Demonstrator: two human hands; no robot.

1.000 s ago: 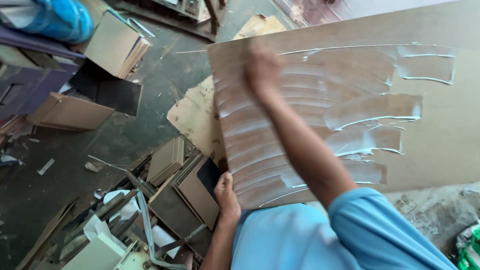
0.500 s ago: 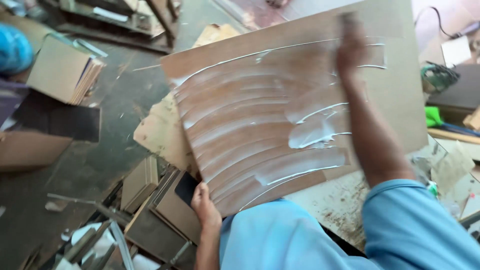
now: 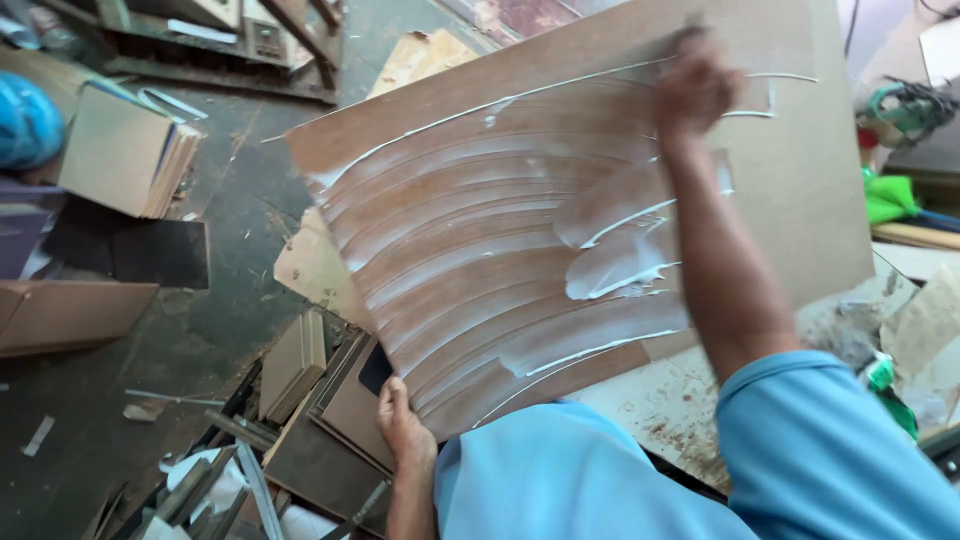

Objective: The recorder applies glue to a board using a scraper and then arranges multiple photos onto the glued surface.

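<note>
A large brown wooden board (image 3: 480, 250) lies tilted in front of me, streaked with arcs of white glue (image 3: 620, 260). My right hand (image 3: 695, 85) presses on the board near its far edge, fingers closed; a spreader may be under it, but I cannot make one out. My left hand (image 3: 400, 420) grips the board's near left corner from below. My blue shirt (image 3: 560, 480) fills the bottom of the view.
Under the board is a glue-stained worktable (image 3: 690, 400). A stack of board offcuts (image 3: 125, 150) and dark panels (image 3: 130, 250) lie on the floor at left. Wood scraps (image 3: 300, 360) pile up near my left hand. Green items (image 3: 890, 200) sit at the right.
My right hand has swept from the board's left side across to its far right, spreading glue in arcs. The left hand has kept its grip on the corner.
</note>
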